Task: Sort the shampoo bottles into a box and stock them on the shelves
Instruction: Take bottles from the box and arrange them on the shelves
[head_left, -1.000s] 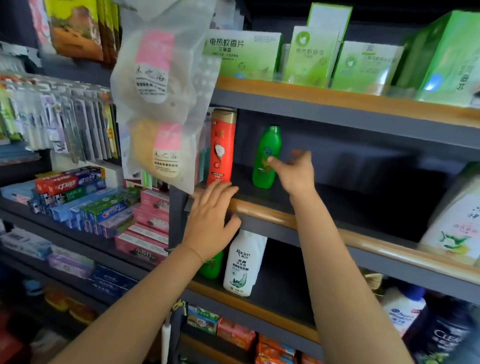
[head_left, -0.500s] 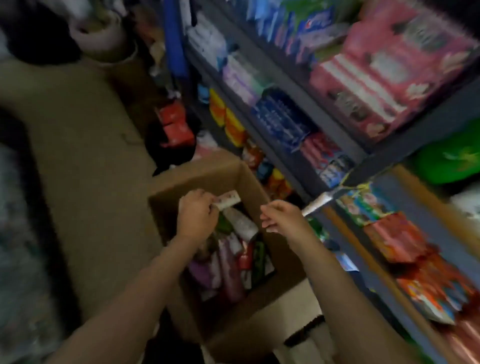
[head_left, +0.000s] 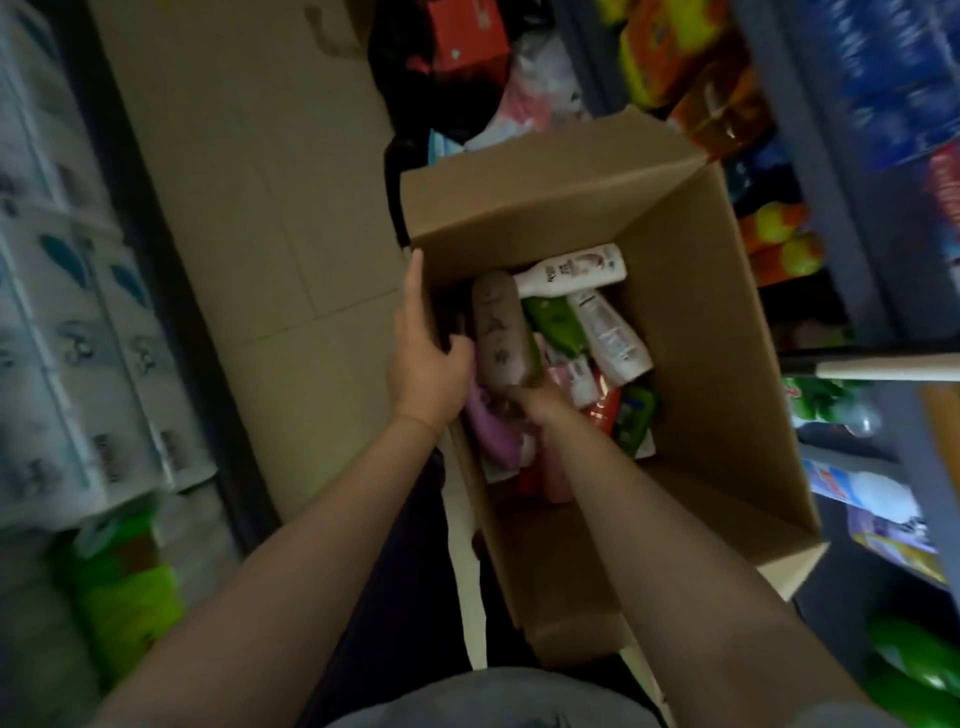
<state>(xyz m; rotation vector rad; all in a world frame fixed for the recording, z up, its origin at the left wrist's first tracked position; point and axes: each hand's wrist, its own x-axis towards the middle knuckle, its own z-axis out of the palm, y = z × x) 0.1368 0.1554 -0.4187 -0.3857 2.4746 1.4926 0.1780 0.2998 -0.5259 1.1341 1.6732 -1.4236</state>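
Shampoo bottles (head_left: 582, 358) lie jumbled in the open cardboard box (head_left: 717, 322) on the floor (head_left: 249, 197) between the shelves. My left hand (head_left: 423, 358) grips the box's left wall, fingers outside, thumb hooked inside. Beside it, my right hand (head_left: 535, 405) reaches into the pile under a tall mauve bottle (head_left: 498, 332); whether its fingers grasp it I cannot tell. Further right lie a white bottle (head_left: 571, 273), a green one (head_left: 556, 322) and another white one (head_left: 610, 338). Labels are too blurred to read.
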